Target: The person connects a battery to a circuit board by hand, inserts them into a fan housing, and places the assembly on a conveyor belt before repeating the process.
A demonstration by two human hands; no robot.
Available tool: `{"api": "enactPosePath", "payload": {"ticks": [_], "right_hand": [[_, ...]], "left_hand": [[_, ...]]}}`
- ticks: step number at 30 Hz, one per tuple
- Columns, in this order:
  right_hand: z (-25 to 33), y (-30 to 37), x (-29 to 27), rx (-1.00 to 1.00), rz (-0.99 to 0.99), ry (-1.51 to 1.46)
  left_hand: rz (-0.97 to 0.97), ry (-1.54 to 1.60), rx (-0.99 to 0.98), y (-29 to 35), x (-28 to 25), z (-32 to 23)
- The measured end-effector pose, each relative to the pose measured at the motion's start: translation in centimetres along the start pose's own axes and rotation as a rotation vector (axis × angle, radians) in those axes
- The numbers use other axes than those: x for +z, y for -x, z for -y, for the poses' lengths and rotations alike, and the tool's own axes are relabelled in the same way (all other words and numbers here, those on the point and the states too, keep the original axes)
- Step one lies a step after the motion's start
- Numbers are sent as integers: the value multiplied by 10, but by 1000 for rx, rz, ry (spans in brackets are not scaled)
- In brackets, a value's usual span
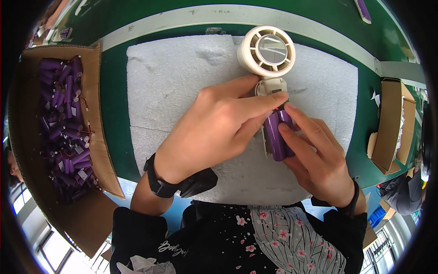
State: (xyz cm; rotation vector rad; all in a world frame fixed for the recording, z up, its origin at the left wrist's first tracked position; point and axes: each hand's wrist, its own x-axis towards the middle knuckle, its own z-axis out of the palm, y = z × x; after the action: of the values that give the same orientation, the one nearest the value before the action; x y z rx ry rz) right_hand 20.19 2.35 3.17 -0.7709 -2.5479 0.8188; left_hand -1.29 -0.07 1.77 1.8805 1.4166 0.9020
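A cream handheld fan (267, 51) lies on the white foam sheet, its round head pointing away from me and its handle opened up. My left hand (214, 121) is closed round the neck and upper handle, thumb and forefinger pressing by a small dark part there. Two purple battery cells (276, 140) sit side by side along the handle. My right hand (319, 153) is closed on these cells, its fingertips near their upper end. A bit of red shows between my fingers. The connection under my fingertips is hidden.
The white foam sheet (173, 82) covers the middle of the green table (116, 105). At the left stands a cardboard box (89, 217) with many purple battery packs (68, 118) and thin wires. A smaller open carton (388, 125) stands at the right. A metal rail (182, 23) runs behind.
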Motion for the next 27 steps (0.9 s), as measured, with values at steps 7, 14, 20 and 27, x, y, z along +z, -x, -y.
{"api": "enactPosePath", "payload": {"ticks": [7,14,20,27], "right_hand": [[1,0,4,11,17,48],[0,-3,1,56,5,6],[-8,-7,5,145,-25,-189],[-6,-12,5,276,48,-256]], "left_hand": [[-86,29,10,2,7,4],[-75,136,16,0,5,8],[-4,142,-28,0,4,11],[33,222,-68,2,4,13]]}}
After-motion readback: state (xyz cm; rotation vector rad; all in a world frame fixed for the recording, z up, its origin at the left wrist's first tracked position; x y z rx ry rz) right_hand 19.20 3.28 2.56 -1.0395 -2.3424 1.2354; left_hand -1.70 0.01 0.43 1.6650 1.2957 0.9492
